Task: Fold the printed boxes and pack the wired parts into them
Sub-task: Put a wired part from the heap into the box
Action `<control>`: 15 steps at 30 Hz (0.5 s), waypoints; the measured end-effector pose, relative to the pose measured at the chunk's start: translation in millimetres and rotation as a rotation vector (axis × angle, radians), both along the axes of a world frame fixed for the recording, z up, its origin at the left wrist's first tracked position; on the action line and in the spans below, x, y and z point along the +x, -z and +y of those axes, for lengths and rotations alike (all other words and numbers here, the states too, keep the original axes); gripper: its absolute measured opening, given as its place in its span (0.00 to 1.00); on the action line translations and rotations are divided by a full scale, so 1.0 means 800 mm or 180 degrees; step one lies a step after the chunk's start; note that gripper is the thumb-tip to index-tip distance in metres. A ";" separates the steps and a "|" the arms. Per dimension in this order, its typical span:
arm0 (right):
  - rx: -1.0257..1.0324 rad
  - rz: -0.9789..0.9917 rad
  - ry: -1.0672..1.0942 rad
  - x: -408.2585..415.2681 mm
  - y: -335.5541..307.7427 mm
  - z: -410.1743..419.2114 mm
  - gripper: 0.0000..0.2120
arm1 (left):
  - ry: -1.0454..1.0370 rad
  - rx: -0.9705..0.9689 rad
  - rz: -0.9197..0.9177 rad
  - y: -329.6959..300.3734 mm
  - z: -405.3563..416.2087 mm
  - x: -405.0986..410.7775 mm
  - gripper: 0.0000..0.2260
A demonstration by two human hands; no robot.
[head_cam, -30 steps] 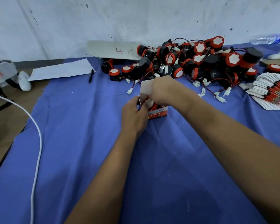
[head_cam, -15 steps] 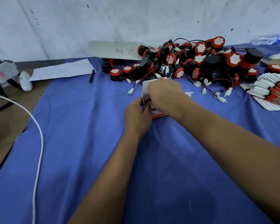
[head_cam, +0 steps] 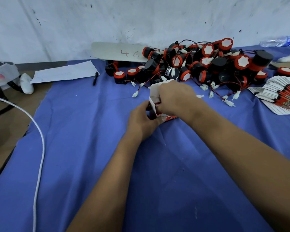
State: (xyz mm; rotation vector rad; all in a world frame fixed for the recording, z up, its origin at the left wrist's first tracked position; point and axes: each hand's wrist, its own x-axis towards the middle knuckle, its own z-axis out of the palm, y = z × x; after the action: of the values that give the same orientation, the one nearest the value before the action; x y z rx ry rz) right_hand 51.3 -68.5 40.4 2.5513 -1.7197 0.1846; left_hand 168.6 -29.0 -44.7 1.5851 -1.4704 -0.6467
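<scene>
Box flap now tipped up higher than a moment ago.
Right hand (head_cam: 174, 97) pinching printed box (head_cam: 155, 106) top; left hand (head_cam: 141, 119) gripping it, at seven o'clock.

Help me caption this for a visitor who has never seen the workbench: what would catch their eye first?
Probably the heap of black-and-red wired parts against the back wall. Next, mid-cloth, the left hand and right hand gripping a small printed box with its white flap up. At the right edge lies a fanned stack of flat boxes, all on the blue cloth.
</scene>
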 end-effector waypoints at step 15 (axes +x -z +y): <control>-0.0306 0.0165 -0.0043 -0.004 -0.007 0.009 0.17 | 0.0005 -0.0800 -0.0505 -0.007 0.006 0.000 0.42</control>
State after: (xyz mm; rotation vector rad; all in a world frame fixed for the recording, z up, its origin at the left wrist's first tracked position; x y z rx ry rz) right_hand 48.5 -61.5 46.0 2.4777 -1.6344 0.1950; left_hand 168.9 -24.5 -39.5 1.4650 -1.6004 -0.3270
